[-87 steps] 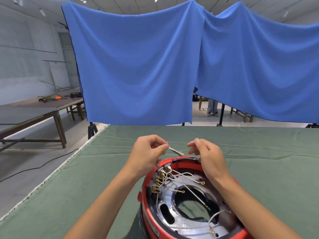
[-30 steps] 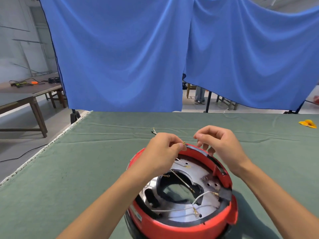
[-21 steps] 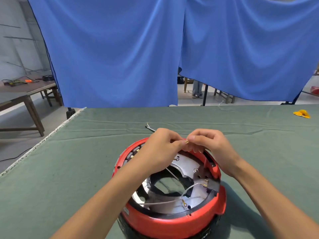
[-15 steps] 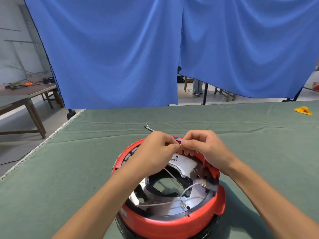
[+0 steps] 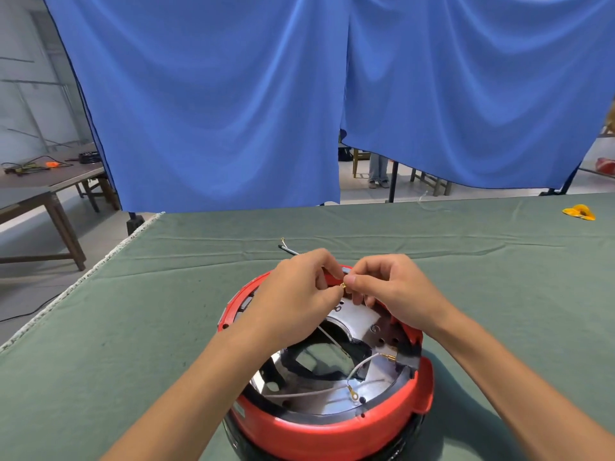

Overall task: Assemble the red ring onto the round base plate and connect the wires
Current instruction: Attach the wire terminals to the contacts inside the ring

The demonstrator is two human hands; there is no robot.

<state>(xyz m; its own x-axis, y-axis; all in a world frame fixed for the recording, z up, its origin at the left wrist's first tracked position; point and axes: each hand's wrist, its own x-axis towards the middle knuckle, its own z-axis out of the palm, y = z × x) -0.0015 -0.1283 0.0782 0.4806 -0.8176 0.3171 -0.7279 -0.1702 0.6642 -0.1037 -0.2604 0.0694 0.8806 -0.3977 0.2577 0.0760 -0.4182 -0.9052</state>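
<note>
While both hands meet above the far rim of the glossy red plastic ring (image 5: 332,430), they pinch together a small brass-coloured wire terminal (image 5: 343,286). The left hand (image 5: 299,294) has its fingers curled, with thumb and forefinger closed on the terminal from the left; the right hand (image 5: 389,287) pinches it from the right with curled fingertips. The ring sits around the shiny round metal base plate (image 5: 357,319), near the front edge of the worktop (image 5: 133,327), which is covered with a matte green cloth that shows soft wrinkles. The plate is smooth and mirror-like, with a large irregular opening in the middle and small drilled holes. Thin white wires (image 5: 309,393) lie loosely over it; one ends in a brass ring terminal (image 5: 352,392) near the front of the plate. A short dark wire piece with a bare tip (image 5: 289,249) lies on the cloth just beyond the left hand. A crumpled yellow object (image 5: 579,211) rests near the far right corner. Behind the far edge hang two blue fabric curtains (image 5: 216,111) with soft folds.
</note>
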